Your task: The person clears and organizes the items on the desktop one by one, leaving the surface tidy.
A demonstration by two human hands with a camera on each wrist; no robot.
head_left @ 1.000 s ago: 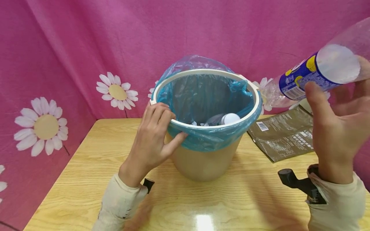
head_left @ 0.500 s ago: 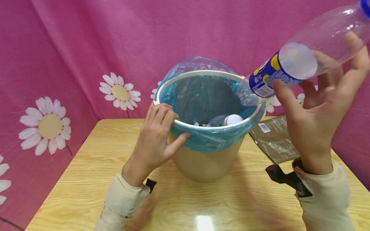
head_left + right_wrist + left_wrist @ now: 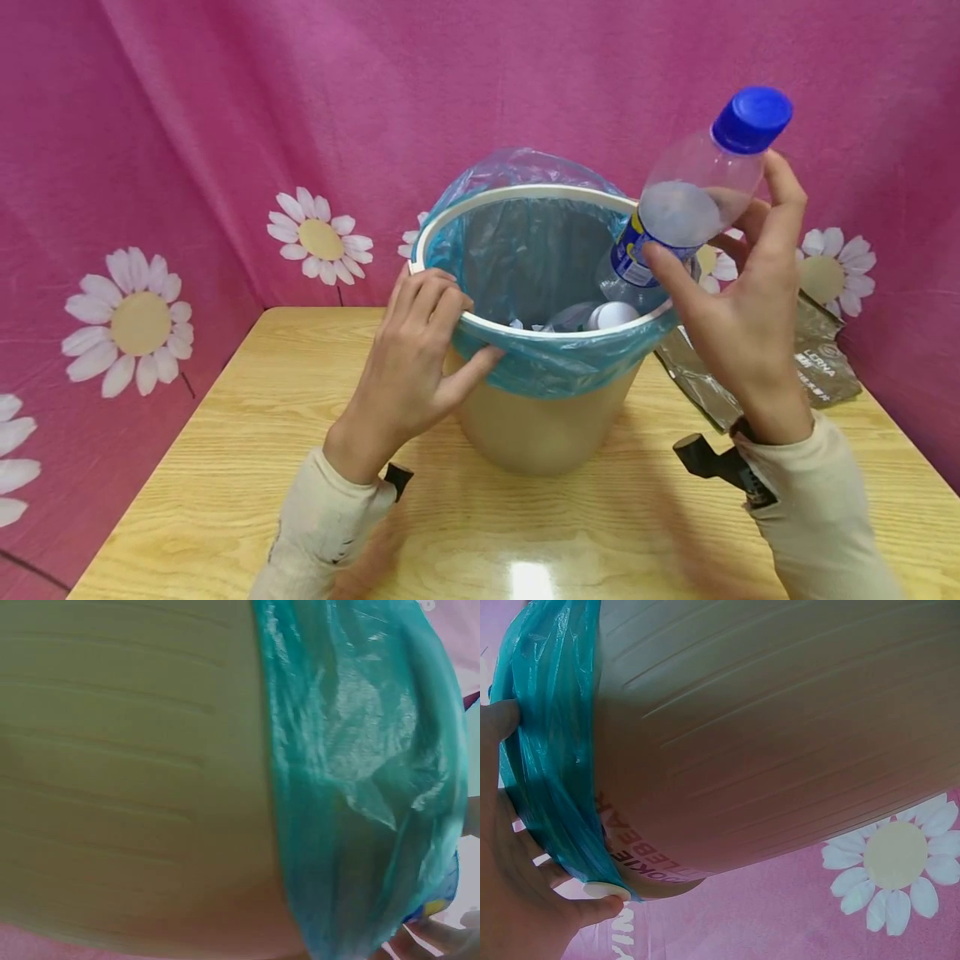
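The two wrist views are filled by the side of the bin (image 3: 780, 735), so they show very little. In the left wrist view only bits of fingers (image 3: 592, 907) peek in at the edge of the blue bag (image 3: 547, 750). In the right wrist view the bottle is hard to see; just a bit of its blue and yellow label shows in the bottom corner. Inside the bin, some things lie at the bottom, mostly hidden by the rim. One has a white round end (image 3: 613, 314).

The right hand (image 3: 731, 325) holds a clear bottle (image 3: 678, 221) with a blue cap (image 3: 752, 119). Its grip is curled around the bottle, thumb on the label and fingers behind. The bottle is tilted, cap up, and its bottom end dips over the right rim of the bin.

The left hand (image 3: 408, 367) holds the near left rim. Its fingers curl over the white ring (image 3: 525, 193) and the thumb presses on the bag outside.

The bin stands on a wooden table (image 3: 225, 467). A dark flat packet (image 3: 821, 367) lies on the table, partly hidden behind the right hand.
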